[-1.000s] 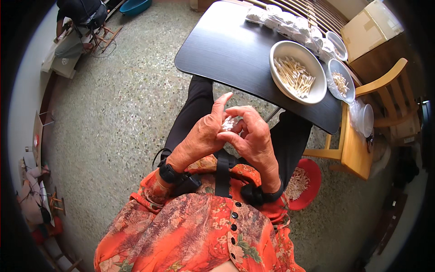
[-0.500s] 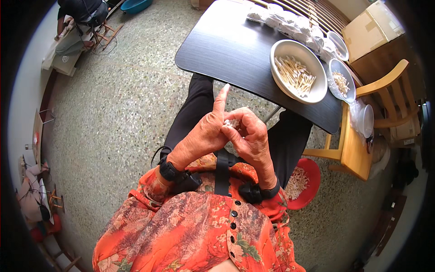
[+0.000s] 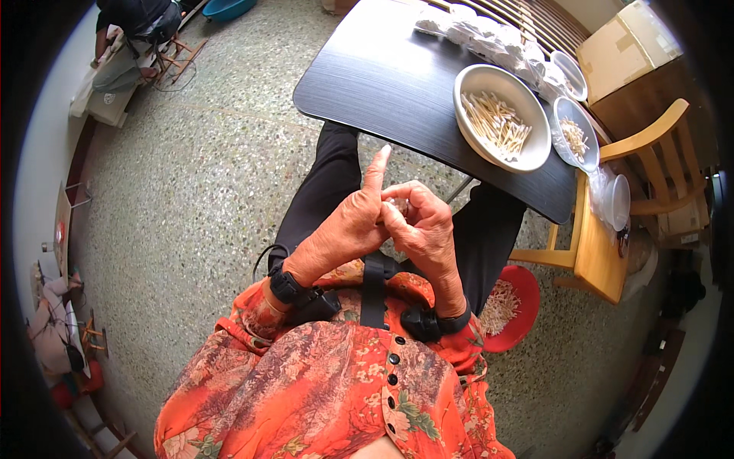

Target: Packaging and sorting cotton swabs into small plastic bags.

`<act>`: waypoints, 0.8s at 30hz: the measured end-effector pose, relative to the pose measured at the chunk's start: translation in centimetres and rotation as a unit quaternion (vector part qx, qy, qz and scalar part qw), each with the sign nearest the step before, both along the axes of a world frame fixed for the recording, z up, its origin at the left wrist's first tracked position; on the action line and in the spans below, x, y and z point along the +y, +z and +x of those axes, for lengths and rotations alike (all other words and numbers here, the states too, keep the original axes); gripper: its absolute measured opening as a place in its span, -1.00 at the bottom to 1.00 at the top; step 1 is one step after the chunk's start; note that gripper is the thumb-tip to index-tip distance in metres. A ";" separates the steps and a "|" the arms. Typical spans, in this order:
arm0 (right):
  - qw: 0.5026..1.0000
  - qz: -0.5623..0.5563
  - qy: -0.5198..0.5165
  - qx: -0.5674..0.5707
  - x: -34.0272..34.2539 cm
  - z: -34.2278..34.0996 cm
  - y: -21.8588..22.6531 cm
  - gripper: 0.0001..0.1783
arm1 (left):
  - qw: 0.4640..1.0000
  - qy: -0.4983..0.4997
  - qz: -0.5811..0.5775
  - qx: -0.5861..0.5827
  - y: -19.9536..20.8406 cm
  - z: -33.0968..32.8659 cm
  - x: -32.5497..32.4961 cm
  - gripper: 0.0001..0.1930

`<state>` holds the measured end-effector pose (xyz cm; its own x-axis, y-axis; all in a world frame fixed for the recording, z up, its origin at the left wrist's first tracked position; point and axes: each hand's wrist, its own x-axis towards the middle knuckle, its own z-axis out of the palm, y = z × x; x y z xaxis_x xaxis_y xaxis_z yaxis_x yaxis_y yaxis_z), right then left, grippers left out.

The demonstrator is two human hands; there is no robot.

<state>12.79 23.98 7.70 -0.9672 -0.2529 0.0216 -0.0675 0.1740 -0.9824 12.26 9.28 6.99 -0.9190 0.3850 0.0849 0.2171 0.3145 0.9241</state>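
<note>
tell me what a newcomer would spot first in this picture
Probably the bright orange-red floral shirt filling the bottom centre, with the left hand and right hand meeting just above it. Next, the pale bowl of cotton swabs stands out against the black table, upper right of centre. A red basin draws the eye too, to the right of the shirt.

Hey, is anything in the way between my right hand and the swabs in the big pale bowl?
The near edge of the black table and the near side of the pale bowl lie between your right hand and the swabs. Nothing else visible blocks the way. I cannot tell whether that hand is below the tabletop.
</note>
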 end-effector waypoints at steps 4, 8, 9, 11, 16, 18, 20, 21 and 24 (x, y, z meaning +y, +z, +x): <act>0.994 -0.077 -0.017 -0.077 -0.3 0.1 0.7 -0.88 | 0.995 0.013 0.064 -0.072 0.2 -0.1 0.1 -0.03; 0.997 -0.069 -0.021 0.020 -0.6 0.2 0.4 -0.91 | 0.999 0.031 0.019 0.018 -0.2 -0.2 0.1 -0.18; 0.995 -0.050 -0.028 0.076 -0.7 0.1 0.4 -0.92 | 0.999 0.028 0.022 0.018 -0.2 -0.2 0.1 -0.18; 0.997 -0.055 -0.038 0.041 -0.5 0.3 0.6 -0.95 | 0.998 0.046 0.027 -0.033 -0.3 -0.3 0.1 -0.32; 0.987 -0.119 -0.105 0.022 1.0 -0.2 0.0 -0.95 | 0.993 0.077 0.006 -0.088 0.6 -0.1 0.0 -0.62; 0.974 -0.162 -0.155 0.009 1.4 -0.3 0.3 -0.94 | 0.987 0.079 0.048 -0.134 0.1 -0.2 -0.3 -0.65; 0.962 -0.198 -0.186 0.010 2.1 -0.5 0.4 -0.91 | 0.977 0.073 0.109 -0.170 0.2 -0.4 -0.6 -0.74; 0.956 -0.220 -0.194 0.016 2.4 -0.5 0.3 -0.89 | 0.976 0.074 0.085 -0.188 0.9 -0.4 -0.8 -0.80; 0.924 -0.331 -0.189 0.008 2.7 -0.6 0.0 -0.86 | 0.972 0.067 0.086 -0.206 1.1 -0.6 -0.8 -0.89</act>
<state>12.22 26.66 7.72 -0.9820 0.1769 0.0654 -0.1401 -0.4519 -0.8810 11.61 8.48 8.05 -0.9296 0.2719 -0.2486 -0.2149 0.1479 0.9654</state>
